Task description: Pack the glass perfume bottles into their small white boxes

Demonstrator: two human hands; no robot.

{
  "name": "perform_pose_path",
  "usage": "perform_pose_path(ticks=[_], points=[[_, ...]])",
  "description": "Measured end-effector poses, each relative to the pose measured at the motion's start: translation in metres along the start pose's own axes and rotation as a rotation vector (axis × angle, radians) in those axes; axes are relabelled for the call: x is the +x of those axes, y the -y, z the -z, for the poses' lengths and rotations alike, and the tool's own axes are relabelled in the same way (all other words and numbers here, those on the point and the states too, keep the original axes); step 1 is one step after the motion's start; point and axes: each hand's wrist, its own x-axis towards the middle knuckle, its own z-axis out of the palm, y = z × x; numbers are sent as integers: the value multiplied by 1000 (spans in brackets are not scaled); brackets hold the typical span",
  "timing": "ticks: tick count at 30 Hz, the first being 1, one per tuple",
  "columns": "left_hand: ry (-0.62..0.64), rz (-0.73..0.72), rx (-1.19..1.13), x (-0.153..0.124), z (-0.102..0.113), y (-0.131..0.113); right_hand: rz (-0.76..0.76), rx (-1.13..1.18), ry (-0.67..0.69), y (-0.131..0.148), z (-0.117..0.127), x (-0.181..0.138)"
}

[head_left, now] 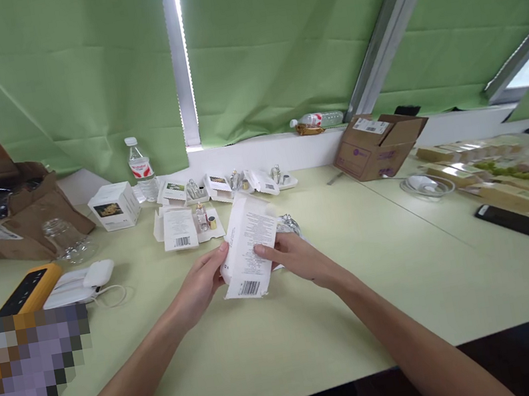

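Both of my hands hold a flattened white carton [248, 248] with a barcode at its lower end, above the middle of a pale green table [316, 324]. My left hand [202, 284] pinches its left edge. My right hand [294, 255] grips its right side, thumb on the printed face. Something shiny [290, 223] peeks out behind the carton; I cannot make it out. Beyond it lies an opened white carton [179, 228] with a small glass bottle [201, 216] and a gold cap [212, 221].
At the back stand more opened cartons with small bottles [234, 181], a white box [114, 207], a water bottle [142, 170] and a cardboard box [377, 144]. A glass jar [62, 240], white charger [80, 283] and yellow device [29, 291] lie left. Long boxes [505, 178] fill the right.
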Motion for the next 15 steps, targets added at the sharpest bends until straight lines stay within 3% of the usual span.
perform_pose_path(ticks=[10, 15], points=[[-232, -28, 146, 4, 5, 1, 1, -17, -53, -6, 2, 3], [-253, -88, 194, 6, 2, 3, -19, -27, -118, -9, 4, 6]])
